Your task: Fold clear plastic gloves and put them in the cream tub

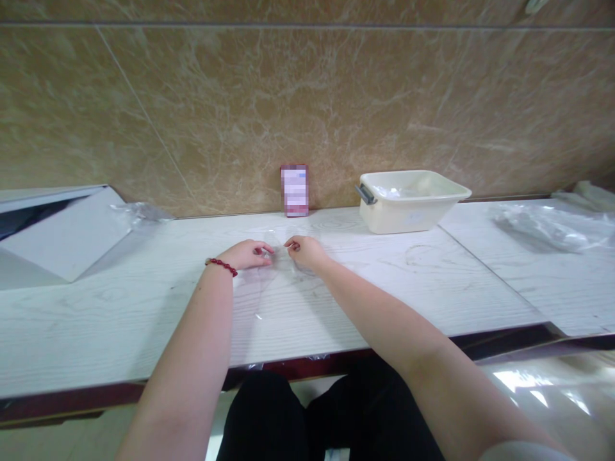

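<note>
Pale wood-grained boards make up the tabletop (120, 333), its dark red front edge (312, 366) just beyond the person's black trousers (269, 416). Past that edge, a clear plastic sheet (283, 275) lies on the boards, between and beneath the hands: to the right of the left hand (247, 254), to the left of the right hand (305, 251). Its long axis seems to run toward the person, though the outline is hard to trace; neither hand is plainly nearer. The left thumb and forefinger stand slightly apart, a red bracelet (221, 266) at the wrist; the right fingers are curled in narrowly. Whether either hand grips film cannot be told.

Farther off, a white box (72, 243) stands at the left, and crumpled clear bags (557, 227) lie at the far right. Right of centre sits a cream bin (398, 218). Straight beyond the hands, a phone (296, 191) leans upright against the brown marbled wall (230, 115).
</note>
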`<state>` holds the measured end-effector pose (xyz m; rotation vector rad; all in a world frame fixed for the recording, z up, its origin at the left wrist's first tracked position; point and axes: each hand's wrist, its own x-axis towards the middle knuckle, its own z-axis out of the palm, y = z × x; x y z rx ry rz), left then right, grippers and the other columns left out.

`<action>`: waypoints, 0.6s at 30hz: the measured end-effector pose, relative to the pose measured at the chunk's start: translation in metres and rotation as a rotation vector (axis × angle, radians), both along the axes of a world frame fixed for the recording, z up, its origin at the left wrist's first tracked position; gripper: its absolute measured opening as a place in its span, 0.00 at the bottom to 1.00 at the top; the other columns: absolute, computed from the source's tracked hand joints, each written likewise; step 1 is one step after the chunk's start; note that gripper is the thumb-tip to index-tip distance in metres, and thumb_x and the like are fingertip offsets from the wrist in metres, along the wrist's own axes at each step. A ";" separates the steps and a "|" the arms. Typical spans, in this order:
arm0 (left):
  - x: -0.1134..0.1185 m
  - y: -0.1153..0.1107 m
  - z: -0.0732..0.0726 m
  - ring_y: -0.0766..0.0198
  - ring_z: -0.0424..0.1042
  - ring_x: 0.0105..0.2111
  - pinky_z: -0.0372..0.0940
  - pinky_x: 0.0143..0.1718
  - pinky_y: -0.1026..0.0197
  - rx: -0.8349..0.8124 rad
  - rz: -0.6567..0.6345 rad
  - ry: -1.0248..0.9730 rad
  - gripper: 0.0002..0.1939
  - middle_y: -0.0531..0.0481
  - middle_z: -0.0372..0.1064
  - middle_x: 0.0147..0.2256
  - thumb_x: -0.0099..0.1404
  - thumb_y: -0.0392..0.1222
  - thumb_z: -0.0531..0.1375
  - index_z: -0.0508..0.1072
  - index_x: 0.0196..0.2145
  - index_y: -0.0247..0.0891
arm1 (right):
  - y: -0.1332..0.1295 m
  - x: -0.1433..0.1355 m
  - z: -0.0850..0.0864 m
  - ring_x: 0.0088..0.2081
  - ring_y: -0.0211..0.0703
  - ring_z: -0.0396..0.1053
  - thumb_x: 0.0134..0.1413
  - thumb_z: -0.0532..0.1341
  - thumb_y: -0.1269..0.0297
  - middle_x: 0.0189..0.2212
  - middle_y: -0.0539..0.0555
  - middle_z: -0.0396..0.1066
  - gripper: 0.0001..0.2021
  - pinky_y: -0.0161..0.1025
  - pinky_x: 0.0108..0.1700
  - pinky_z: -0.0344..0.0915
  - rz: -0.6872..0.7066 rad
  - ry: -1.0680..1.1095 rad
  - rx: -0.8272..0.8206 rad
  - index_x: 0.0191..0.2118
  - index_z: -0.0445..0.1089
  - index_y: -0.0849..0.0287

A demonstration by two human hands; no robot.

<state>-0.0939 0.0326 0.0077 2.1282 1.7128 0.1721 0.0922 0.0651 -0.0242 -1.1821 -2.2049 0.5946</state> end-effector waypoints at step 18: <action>0.003 0.009 -0.009 0.65 0.65 0.28 0.58 0.30 0.65 0.162 0.002 0.019 0.17 0.50 0.68 0.28 0.52 0.50 0.50 0.71 0.31 0.37 | 0.003 -0.002 -0.003 0.37 0.36 0.65 0.45 0.53 0.69 0.33 0.51 0.70 0.12 0.36 0.45 0.52 -0.067 -0.084 0.081 0.39 0.62 0.59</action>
